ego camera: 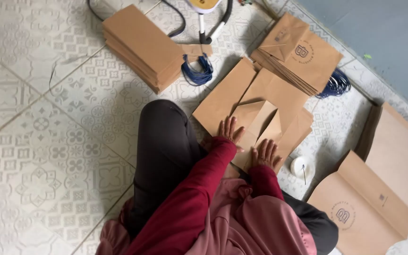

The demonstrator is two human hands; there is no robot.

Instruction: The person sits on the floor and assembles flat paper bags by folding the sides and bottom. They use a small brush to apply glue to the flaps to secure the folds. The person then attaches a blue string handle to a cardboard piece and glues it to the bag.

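Both sets of fingers are laid flat and slightly fanned, pressing down rather than gripping anything. The left hand (230,130) sits on the left part of a half-folded brown paper bag (259,123), and the right hand (266,154) presses on its lower edge, so the bag is pinned to the floor right in front of the person's knees. Its flaps are folded up into a sort of diamond shape between the two hands. The bag lies on top of a few flat brown sheets (223,97) spread under it. Just right of the right hand there's a small white round tub (301,166) with a thin stick in it. Further out, a neat stack of plain folded bags (140,45) sits up left with a bundle of blue cord handles (197,72) beside it, and a fanned pile of printed bags (303,54) sits up right with more blue cord (337,84) poking out. Bigger printed bags (360,208) lie at lower right on the patterned tile floor (48,141).
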